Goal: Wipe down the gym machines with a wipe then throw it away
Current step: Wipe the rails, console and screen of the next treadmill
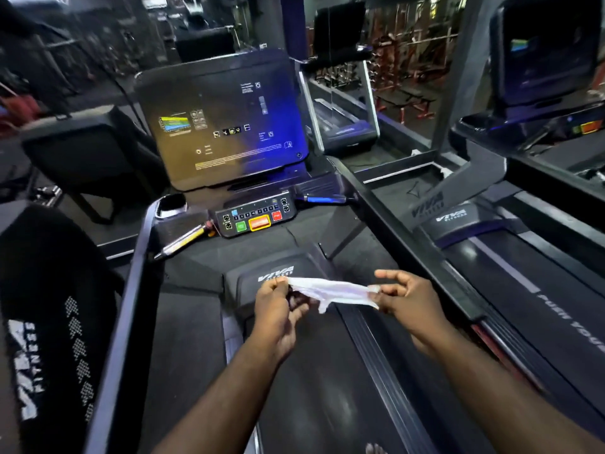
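Head view: fingers [388, 274] of left hand [278, 309] and right hand [407, 304] pinch a white wipe [334, 291] between them — treadmill console [222, 126] ahead.

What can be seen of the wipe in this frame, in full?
The wipe is a thin white sheet, soft and wrinkled. It is pulled into a long, roughly horizontal band between both hands: the left hand pinches one end, the right hand the other. A loose corner hangs from its lower edge. It is in the air above the treadmill's front cover and touches only the fingers.
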`<state>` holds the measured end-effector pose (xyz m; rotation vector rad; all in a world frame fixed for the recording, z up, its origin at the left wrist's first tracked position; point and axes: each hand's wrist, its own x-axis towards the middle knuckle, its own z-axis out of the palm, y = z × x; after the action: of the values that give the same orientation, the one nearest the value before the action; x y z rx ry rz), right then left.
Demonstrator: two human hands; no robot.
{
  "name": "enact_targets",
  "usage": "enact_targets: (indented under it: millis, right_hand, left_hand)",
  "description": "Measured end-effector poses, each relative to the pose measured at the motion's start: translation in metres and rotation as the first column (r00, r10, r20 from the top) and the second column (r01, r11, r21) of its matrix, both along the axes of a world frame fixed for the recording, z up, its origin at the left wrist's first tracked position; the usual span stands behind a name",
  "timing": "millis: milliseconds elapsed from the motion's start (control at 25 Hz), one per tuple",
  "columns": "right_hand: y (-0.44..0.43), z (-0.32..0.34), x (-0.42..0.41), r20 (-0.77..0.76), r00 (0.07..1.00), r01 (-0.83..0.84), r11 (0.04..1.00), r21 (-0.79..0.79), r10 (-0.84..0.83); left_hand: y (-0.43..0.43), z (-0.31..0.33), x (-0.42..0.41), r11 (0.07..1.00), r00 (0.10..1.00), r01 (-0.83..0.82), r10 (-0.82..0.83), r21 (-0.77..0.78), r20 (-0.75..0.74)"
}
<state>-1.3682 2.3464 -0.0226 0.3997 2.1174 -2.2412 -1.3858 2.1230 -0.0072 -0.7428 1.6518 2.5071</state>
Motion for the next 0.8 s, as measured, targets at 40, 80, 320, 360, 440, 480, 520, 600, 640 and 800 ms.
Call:
enact_targets:
  millis: [40,80,320,360,440,480,520,600,640,800]
  right_hand:
    - [0.006,-0.004,-0.022,0.026,1.000,-0.009,1.000,-0.013,0.009]
    - [0.013,-0.006,-0.044,0.040,0.999,-0.015,0.999,-0.032,0.016]
    - [0.027,-0.003,-0.162,0.063,0.971,-0.215,0.961,-0.172,0.229]
    - [0.022,-0.001,-0.177,0.075,0.966,-0.229,0.950,-0.210,0.249]
    - [0.007,0.001,-0.207,0.120,0.954,-0.228,0.925,-0.304,0.274]
    - [-0.001,-0.001,-0.223,0.146,0.950,-0.211,0.909,-0.359,0.278]
    - [-0.009,-0.002,-0.241,0.161,0.946,-0.193,0.886,-0.421,0.283]
    - [-0.019,0.000,-0.275,0.178,0.941,-0.153,0.831,-0.535,0.288]
    - [-0.024,0.000,-0.296,0.190,0.934,-0.145,0.806,-0.573,0.303]
    - [-0.055,0.010,-0.367,0.199,0.867,-0.358,0.849,-0.388,0.456]
  left_hand:
    - [0.008,0.000,-0.021,1.000,1.000,-0.014,0.015,-0.011,0.018]
    - [0.017,0.002,-0.041,0.999,0.999,-0.033,0.034,-0.037,0.028]
    - [0.040,0.001,-0.143,0.958,0.993,-0.114,0.121,-0.264,0.010]
    - [0.040,0.001,-0.158,0.950,0.990,-0.130,0.141,-0.285,0.016]
    - [0.036,0.003,-0.187,0.940,0.985,-0.159,0.172,-0.302,0.018]
    - [0.033,0.004,-0.203,0.940,0.983,-0.167,0.181,-0.296,0.021]
    - [0.028,0.003,-0.222,0.944,0.984,-0.164,0.177,-0.287,0.017]
    - [0.019,0.000,-0.257,0.954,0.991,-0.130,0.132,-0.271,-0.013]
    - [0.014,-0.002,-0.278,0.958,0.995,-0.102,0.097,-0.268,-0.032]
    - [-0.006,-0.010,-0.370,0.928,0.987,0.090,-0.132,-0.360,-0.094]
